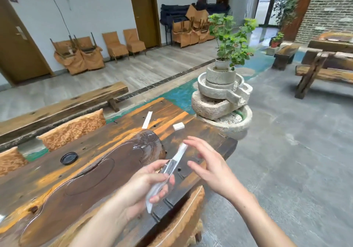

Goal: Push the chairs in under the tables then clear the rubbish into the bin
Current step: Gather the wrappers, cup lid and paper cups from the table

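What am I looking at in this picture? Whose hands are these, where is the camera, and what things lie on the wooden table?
There is no machine here. A person wears one wide camera on the head, so you look down at their own two bare hands. The left hand holds a long wrapper, clear and white. The right hand is open beside the wrapper's upper end. On the wooden table lie a black round lid, a white paper strip and a small white block. A patterned chair stands at the table's far side.
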Demonstrator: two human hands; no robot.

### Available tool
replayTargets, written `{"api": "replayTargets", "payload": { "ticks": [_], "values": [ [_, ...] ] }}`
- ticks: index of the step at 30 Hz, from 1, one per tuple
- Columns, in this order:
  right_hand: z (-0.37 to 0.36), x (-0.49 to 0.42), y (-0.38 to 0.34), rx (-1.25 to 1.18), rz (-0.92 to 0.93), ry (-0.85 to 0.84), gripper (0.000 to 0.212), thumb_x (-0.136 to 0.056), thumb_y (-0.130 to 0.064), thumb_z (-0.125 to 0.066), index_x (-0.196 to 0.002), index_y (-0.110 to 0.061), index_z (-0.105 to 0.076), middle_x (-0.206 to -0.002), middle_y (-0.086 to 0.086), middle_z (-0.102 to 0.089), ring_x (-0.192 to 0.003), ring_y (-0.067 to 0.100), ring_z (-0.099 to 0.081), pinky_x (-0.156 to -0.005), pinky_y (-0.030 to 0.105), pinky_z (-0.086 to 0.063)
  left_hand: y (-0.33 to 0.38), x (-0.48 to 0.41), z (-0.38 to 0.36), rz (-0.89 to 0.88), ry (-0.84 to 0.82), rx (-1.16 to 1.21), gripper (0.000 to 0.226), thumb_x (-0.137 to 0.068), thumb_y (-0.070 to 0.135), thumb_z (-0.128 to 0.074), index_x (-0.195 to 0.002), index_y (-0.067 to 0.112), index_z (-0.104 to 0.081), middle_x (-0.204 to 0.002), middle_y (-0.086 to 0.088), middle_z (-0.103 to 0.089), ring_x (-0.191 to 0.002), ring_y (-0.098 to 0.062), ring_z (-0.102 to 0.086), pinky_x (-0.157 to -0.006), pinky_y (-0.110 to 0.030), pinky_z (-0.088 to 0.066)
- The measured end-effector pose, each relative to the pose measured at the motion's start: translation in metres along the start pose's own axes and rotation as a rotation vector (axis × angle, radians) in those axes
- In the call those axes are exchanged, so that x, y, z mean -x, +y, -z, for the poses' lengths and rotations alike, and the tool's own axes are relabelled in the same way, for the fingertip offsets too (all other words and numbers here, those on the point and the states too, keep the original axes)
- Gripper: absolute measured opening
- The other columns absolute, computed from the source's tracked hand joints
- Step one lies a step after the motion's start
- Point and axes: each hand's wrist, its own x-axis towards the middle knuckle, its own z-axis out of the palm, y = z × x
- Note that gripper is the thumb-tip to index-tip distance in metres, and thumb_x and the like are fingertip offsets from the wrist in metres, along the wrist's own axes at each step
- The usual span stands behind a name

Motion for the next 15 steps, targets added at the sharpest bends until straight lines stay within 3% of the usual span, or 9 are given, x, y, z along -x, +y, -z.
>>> {"api": "replayTargets", "payload": {
  "ticks": [3,7,11,15],
  "values": [
    [0.04,0.003,0.035,-0.14,-0.102,0.057,0.054,-0.091,-0.007,-0.066,-0.138,-0.032,-0.057,-0.138,-0.017,-0.058,-0.13,0.002,-0.054,-0.107,0.037,-0.049,-0.01,-0.052,-0.042,-0.053,0.112,0.037,0.042,-0.092,-0.012,-0.05,-0.132,0.002,-0.052,-0.087,-0.018,-0.061,-0.049,-0.022,-0.05,-0.037,-0.024,-0.038],
    [0.077,0.01,0.072,-0.191,-0.221,-0.016,0.048,-0.092,-0.001,-0.066,-0.132,-0.026,-0.06,-0.132,-0.011,-0.063,-0.122,0.002,-0.06,-0.103,0.035,-0.051,-0.024,-0.107,-0.079,-0.08,0.321,0.088,0.044,-0.091,-0.019,-0.042,-0.126,0.008,-0.05,-0.085,-0.014,-0.06,-0.06,-0.023,-0.056,-0.053,-0.03,-0.043],
    [0.099,0.011,0.104,-0.095,-0.203,-0.155,0.048,-0.091,-0.007,-0.068,-0.135,-0.025,-0.058,-0.136,-0.01,-0.061,-0.126,0.006,-0.058,-0.104,0.031,-0.048,-0.047,-0.133,-0.102,-0.024,0.455,0.281,0.039,-0.085,-0.017,-0.039,-0.116,0.006,-0.043,-0.075,-0.015,-0.057,-0.056,-0.024,-0.05,-0.041,-0.025,-0.036],
    [0.109,-0.013,0.143,-0.006,-0.219,-0.239,0.05,-0.093,-0.012,-0.066,-0.141,-0.022,-0.055,-0.14,-0.009,-0.058,-0.131,0.007,-0.053,-0.111,0.03,-0.04,-0.063,-0.158,-0.103,0.087,0.472,0.452,0.005,-0.097,0.013,-0.044,-0.095,0.009,-0.045,-0.065,-0.009,-0.045,-0.048,-0.019,-0.039,-0.036,-0.021,-0.023]
  ]
}}
